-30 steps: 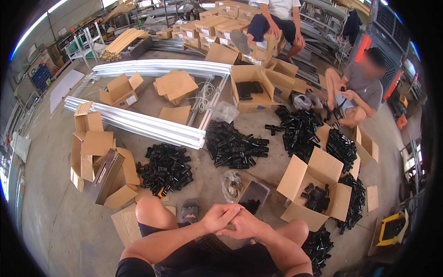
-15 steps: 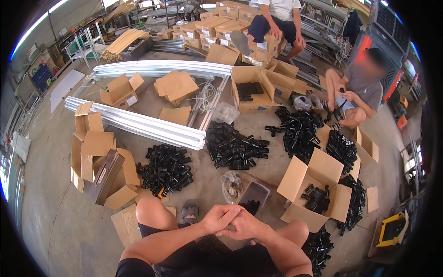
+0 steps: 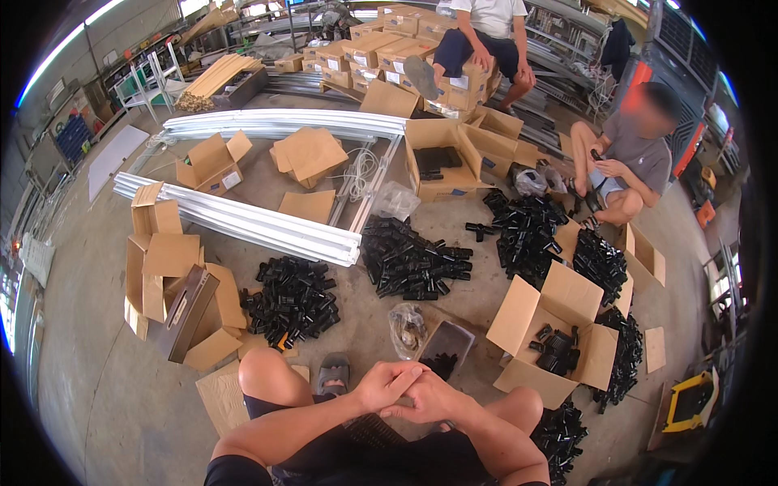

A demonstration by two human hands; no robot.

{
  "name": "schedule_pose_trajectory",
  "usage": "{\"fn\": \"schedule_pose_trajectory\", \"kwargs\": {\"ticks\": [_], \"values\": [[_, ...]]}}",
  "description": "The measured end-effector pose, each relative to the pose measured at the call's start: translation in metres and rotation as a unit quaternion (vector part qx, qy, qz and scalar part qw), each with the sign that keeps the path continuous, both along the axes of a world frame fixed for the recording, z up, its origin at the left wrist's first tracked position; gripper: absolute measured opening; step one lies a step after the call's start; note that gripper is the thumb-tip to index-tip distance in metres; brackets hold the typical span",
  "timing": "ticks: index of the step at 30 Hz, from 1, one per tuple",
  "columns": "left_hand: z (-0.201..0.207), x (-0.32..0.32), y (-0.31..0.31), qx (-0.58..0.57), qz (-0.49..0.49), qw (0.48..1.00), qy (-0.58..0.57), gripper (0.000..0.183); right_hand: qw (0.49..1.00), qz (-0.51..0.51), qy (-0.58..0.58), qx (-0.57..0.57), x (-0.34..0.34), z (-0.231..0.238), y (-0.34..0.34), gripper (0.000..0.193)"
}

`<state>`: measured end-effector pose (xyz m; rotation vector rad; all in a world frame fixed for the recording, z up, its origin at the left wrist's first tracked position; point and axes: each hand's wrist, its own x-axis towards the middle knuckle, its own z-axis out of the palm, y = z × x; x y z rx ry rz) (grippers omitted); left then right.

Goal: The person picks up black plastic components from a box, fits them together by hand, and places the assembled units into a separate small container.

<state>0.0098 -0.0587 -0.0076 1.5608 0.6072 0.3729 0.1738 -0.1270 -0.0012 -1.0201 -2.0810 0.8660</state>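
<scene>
Clasped together in front of my knees are my left hand (image 3: 387, 385) and my right hand (image 3: 433, 398). Their fingers are folded over one another, and no object shows in either. Just beyond them sits a small open bin (image 3: 456, 338) with a few black pieces in it. Beside it lies a clear plastic bag (image 3: 406, 328). Farther off are heaps of black plastic fittings, one pile (image 3: 292, 300) to the left and another pile (image 3: 417, 259) in the middle. On the right, an open cardboard box (image 3: 596, 348) holds several black fittings (image 3: 556, 348).
Long white metal profiles (image 3: 243, 215) lie across the floor at the left. Open cartons (image 3: 215, 162) stand around them. A seated co-worker (image 3: 640, 142) at the right handles a black piece. Another person (image 3: 490, 40) sits on stacked boxes (image 3: 377, 49) at the back.
My clasped hands have not moved. The co-worker at the right has shifted their hands slightly around the black piece.
</scene>
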Motion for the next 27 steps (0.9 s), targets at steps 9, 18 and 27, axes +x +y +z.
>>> {"fn": "schedule_pose_trajectory", "kwargs": {"ticks": [9,18,27], "values": [[-0.0019,0.0017,-0.0018,0.005,0.013,1.000,-0.019,0.041,1.000,0.003,-0.006,0.005,0.0013,-0.0026,0.0003,0.047],[0.0036,0.0001,-0.0003,-0.011,-0.005,1.000,-0.004,0.041,1.000,0.002,-0.007,0.002,0.0009,-0.0036,0.0007,0.046],[0.0026,0.0004,0.0005,-0.006,-0.009,1.000,-0.006,0.041,1.000,0.000,-0.007,-0.002,0.0009,-0.0003,0.0010,0.048]]}}
